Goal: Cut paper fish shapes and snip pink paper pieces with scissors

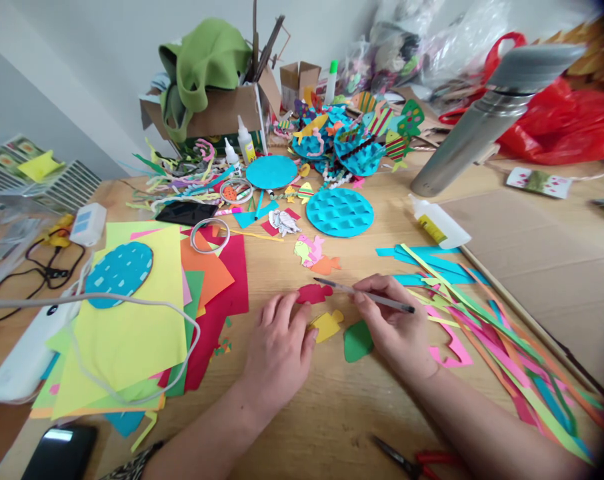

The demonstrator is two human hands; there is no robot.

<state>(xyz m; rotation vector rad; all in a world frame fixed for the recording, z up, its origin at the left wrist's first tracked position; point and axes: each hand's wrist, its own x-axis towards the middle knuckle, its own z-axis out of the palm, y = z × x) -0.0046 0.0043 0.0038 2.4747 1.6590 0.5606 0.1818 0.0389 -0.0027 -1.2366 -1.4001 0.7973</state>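
— How arranged?
— Apart: with left hand spread at left end of red cutout on table, with right hand pinching pen above.
— How best steadied?
— Probably by light pressure, kept clear of pen tip.

The left forearm enters from seven o'clock, its hand palm down, fingers gently bent and pointing toward one o'clock. The right forearm reaches in from four o'clock; its hand aims toward ten o'clock, thumb and fingers pinched in a writing grip.
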